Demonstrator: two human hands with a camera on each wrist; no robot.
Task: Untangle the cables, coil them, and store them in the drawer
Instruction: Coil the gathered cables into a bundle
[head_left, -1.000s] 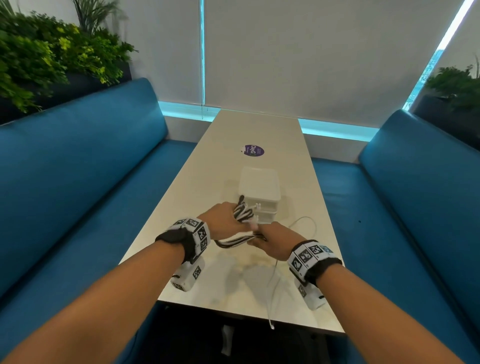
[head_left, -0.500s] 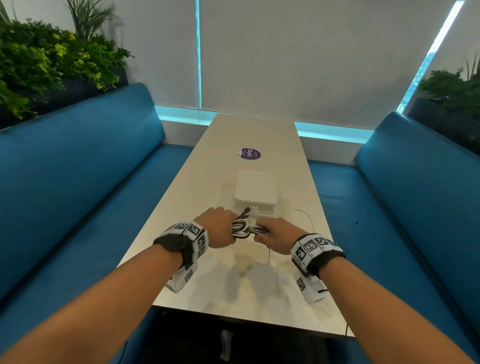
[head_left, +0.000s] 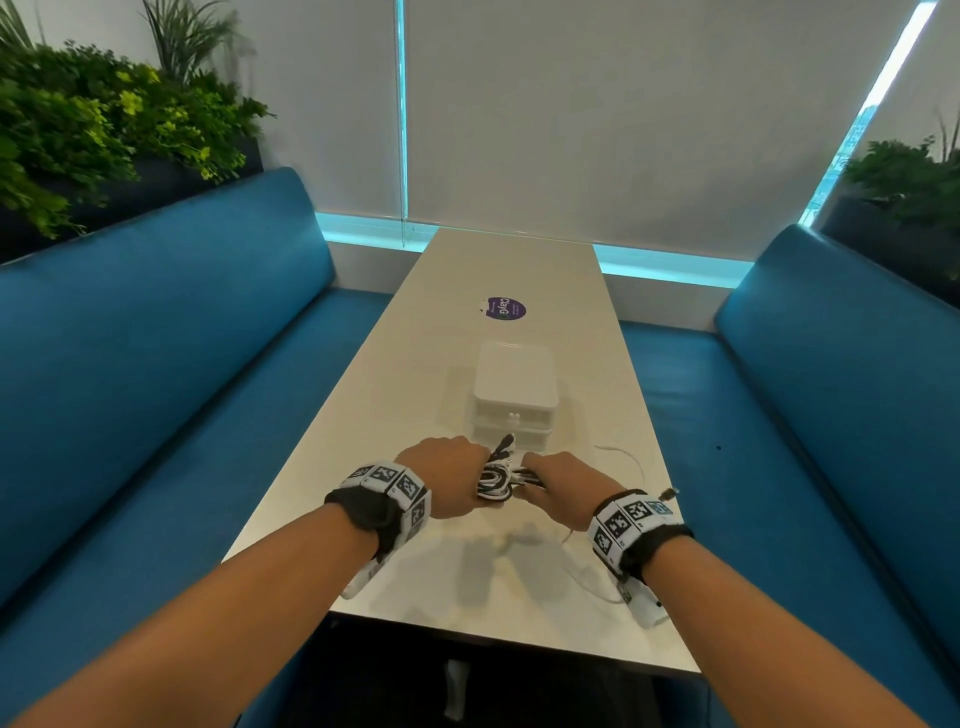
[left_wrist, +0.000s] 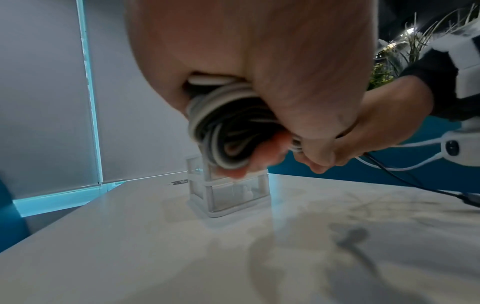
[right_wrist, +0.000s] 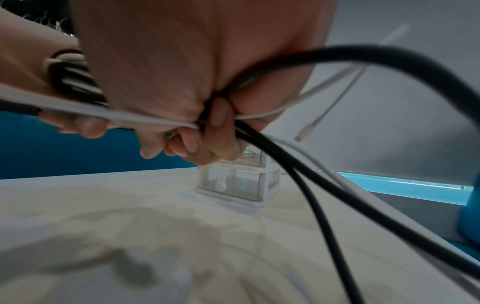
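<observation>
I see a pale table (head_left: 426, 582) running away from me, its near edge just under my forearms, with blue bench seats (head_left: 156, 395) close along both sides. Above its near end my left hand (head_left: 447, 480) has its fingers curled tight round a coil of black and white cables (head_left: 496, 475); the left wrist view shows the loops packed in the fist. My right hand (head_left: 563, 483), just beside it, pinches the loose strands between thumb and curled fingers, and a black cable (right_wrist: 306, 185) and a white cable (right_wrist: 335, 181) trail off to the right onto the tabletop. Just beyond the hands stands a small white drawer box (head_left: 515, 395), its drawers pushed in. Farther on lies a round purple sticker (head_left: 503, 308). The table ends at a wall of grey blinds (head_left: 623, 114), with plants (head_left: 104, 135) behind the benches.
</observation>
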